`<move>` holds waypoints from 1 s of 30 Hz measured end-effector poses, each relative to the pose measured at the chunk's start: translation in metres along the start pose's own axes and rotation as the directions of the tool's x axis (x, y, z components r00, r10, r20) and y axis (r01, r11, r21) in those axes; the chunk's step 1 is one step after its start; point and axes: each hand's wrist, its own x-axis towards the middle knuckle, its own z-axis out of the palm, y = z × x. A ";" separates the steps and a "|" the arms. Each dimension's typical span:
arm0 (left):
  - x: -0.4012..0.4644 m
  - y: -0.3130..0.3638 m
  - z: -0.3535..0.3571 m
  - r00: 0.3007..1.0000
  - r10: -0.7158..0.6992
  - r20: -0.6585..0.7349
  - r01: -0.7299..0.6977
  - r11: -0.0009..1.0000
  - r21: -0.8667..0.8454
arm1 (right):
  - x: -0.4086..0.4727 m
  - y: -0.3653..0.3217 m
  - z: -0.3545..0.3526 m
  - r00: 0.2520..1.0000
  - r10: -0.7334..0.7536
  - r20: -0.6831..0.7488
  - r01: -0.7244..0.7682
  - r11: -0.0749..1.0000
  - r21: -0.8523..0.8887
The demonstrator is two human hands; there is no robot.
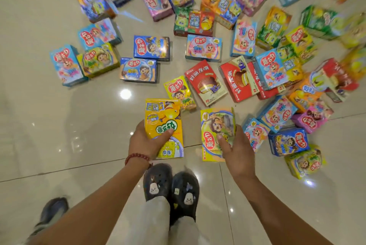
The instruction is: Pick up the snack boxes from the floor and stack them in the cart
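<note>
A: Entry, head view. Left hand (147, 141) grips a yellow snack box (164, 126) from its left edge, thumb laid across the printed front, fingers behind it. A red bead bracelet (136, 157) sits on that wrist.

B: Right hand?

A: Right hand (234, 146) holds a yellow-green snack box (214, 126) with a cartoon face, thumb on the front, fingers wrapped round the right edge. Both boxes are lifted off the floor, face up toward the camera, apart from each other.

B: Remaining stock?

A: Many snack boxes lie scattered on the glossy beige tiled floor (59, 116), mostly ahead and to the right. Nearest ones: a yellow mushroom-character box (179, 91) just beyond the left-hand box, two red chocolate-pie boxes (206, 84) side by side, two dark blue boxes (151, 46) further out, and a light blue and pink box (254, 134) just right of the right hand. Far boxes are blurred; print unreadable.

B: Cart?

A: No cart appears in this view.

B: Anything below?

A: Two dark clogs (171, 187) with small charms, light trousers above them, standing directly under the held boxes. Another dark shoe (52, 211) at lower left, blurred.
</note>
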 end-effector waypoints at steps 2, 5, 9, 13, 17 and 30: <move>-0.019 0.022 -0.030 1.000 0.003 -0.020 -0.004 1.000 -0.025 | -0.016 -0.031 -0.025 1.000 -0.021 0.003 0.021 1.000 -0.001; -0.051 0.055 -0.077 0.999 0.030 -0.045 -0.032 0.998 -0.048 | -0.040 -0.080 -0.062 0.999 -0.046 -0.001 0.046 0.999 0.027; -0.097 0.095 -0.137 0.991 0.031 -0.127 -0.048 0.990 -0.129 | -0.075 -0.139 -0.111 0.990 -0.138 0.013 0.137 0.990 0.043; -0.148 0.123 -0.192 0.969 0.032 -0.244 -0.080 0.978 -0.191 | -0.111 -0.193 -0.162 0.957 -0.283 0.062 0.286 0.957 -0.055; -0.197 0.145 -0.245 0.941 0.020 -0.338 -0.121 0.953 -0.279 | -0.133 -0.253 -0.212 0.921 -0.389 0.040 0.391 0.917 -0.079; -0.349 0.182 -0.396 0.740 -0.033 -0.672 -0.403 0.778 -0.482 | -0.256 -0.448 -0.278 0.586 -0.807 0.073 0.810 0.585 -0.036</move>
